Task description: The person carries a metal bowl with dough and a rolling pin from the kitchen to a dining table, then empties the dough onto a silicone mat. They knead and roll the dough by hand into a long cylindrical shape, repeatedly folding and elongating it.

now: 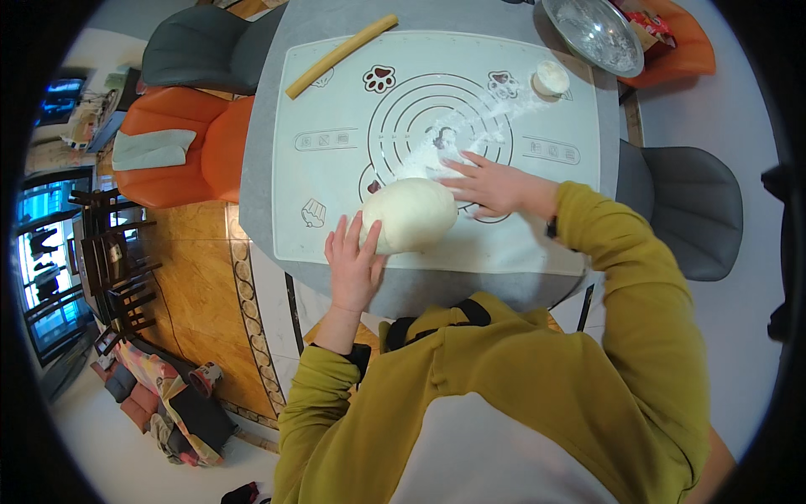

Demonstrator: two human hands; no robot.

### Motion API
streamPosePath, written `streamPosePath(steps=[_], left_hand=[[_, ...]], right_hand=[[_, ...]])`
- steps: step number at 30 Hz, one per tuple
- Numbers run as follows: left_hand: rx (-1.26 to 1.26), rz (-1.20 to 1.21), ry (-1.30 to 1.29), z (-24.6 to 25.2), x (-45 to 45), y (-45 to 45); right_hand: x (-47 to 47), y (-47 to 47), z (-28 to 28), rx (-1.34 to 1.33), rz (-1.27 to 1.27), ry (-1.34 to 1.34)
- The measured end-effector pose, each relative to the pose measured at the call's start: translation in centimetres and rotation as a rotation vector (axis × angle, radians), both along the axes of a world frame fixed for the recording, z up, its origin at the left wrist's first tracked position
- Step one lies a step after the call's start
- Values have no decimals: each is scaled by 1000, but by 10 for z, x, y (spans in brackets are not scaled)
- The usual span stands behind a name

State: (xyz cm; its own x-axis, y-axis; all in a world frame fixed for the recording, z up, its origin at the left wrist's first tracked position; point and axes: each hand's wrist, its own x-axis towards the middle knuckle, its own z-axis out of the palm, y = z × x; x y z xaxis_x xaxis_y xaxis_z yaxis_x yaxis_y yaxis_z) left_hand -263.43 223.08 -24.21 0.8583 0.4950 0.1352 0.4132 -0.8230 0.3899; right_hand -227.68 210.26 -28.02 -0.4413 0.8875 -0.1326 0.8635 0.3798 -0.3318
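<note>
A large smooth lump of pale dough (410, 214) sits near the front edge of a white printed pastry mat (327, 176). Fingers spread, my left hand (354, 261) rests against the dough's left side. My right hand (488, 189) lies flat with parted fingers on the mat just right of the dough, its fingertips in scattered white flour (441, 148). Whether those fingertips touch the dough is hard to tell. The flour trails over the printed circles towards a small white tub (551, 79) of what looks like flour at the mat's upper right.
A wooden rolling pin (342, 57) lies slantwise across the mat's upper left. A floury metal bowl (594, 34) stands at the table's far right corner. Orange chairs (170, 148) and grey chairs (696, 214) flank the grey table (258, 157); a cloth (154, 150) hangs on one orange chair.
</note>
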Motion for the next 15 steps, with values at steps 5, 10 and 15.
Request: streamPosePath(steps=[5, 10, 15], left_hand=[[-138, -49, -90, 10, 23, 15], [-173, -104, 20, 41, 71, 39], [-117, -223, -25, 77, 132, 48]], right_hand=[[37, -7, 28, -92, -235, -223], [-41, 22, 30, -109, -395, 712], [-59, 10, 36, -177, -844, 1108]])
